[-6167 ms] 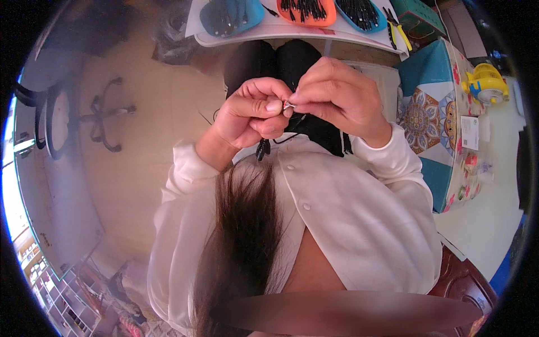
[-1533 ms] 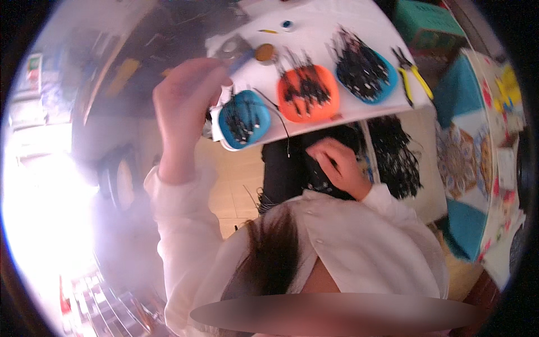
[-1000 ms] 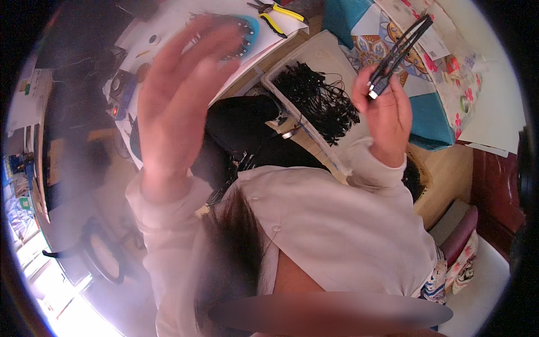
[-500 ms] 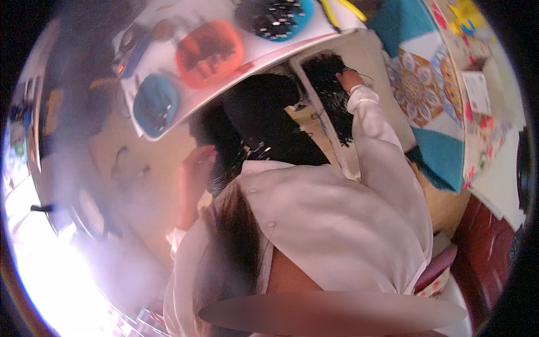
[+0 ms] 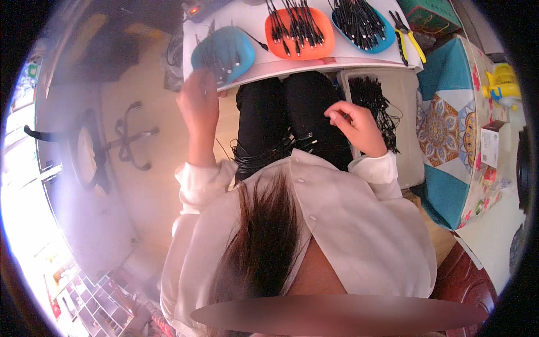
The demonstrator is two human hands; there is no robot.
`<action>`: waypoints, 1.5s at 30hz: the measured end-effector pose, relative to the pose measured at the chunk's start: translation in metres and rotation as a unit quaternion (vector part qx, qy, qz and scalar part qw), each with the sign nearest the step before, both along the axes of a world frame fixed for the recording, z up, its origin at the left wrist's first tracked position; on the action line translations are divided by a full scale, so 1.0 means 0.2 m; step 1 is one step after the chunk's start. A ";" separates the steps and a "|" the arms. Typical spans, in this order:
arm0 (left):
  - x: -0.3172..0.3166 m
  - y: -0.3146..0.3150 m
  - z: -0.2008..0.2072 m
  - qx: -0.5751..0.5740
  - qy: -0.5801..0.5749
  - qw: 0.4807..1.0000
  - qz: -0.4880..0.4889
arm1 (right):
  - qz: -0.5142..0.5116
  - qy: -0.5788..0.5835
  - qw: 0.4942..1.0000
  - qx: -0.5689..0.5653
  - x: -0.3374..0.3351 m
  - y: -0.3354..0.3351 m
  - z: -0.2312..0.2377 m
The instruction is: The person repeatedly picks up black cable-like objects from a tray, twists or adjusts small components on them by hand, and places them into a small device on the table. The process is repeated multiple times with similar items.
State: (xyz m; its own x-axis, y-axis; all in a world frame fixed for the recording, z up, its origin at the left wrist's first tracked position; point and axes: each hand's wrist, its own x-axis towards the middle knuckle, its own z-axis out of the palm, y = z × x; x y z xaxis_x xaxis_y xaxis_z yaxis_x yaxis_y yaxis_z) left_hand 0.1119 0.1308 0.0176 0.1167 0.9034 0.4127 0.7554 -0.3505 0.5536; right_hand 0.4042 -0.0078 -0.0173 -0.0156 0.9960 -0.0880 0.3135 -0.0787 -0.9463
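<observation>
My left hand [image 5: 199, 104] is raised at the table's front edge, next to the left blue plate [image 5: 242, 53]. Motion smears its fingers, so any grip is hidden. Over my right thigh hovers my right hand [image 5: 359, 126], its fingers loosely curled and slightly apart, with nothing visible in them. A bundle of black cables [image 5: 264, 153] with small metal plugs lies across my lap. Beside my right hand, more black cables [image 5: 368, 98] lie heaped in a pale plastic bin [image 5: 409, 135].
An orange plate [image 5: 306, 51] and another blue plate [image 5: 377, 45] hold black cables on the white table [image 5: 258, 70]. Yellow-handled pliers [image 5: 414, 48] lie at the table's right. A patterned box [image 5: 443, 129] stands right of the bin, and a chair base [image 5: 132, 135] is at left.
My right hand has left the cables in the bin and come back over my thigh. My left hand has risen from beside my lap to the table edge. The view has shifted.
</observation>
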 end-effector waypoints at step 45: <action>0.22 0.01 0.18 -0.262 -0.582 0.750 -0.177 | -0.075 -0.389 0.917 0.042 -0.27 1.06 -0.02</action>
State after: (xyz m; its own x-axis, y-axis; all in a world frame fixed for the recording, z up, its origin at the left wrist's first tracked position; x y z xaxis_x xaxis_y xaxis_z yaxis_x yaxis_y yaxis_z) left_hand 0.1568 0.1334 0.0540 0.2227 0.9747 0.0206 -0.4345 0.0803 0.8971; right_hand 0.3492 0.2045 -0.0223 0.1572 0.9856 0.0629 0.8884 -0.1133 -0.4449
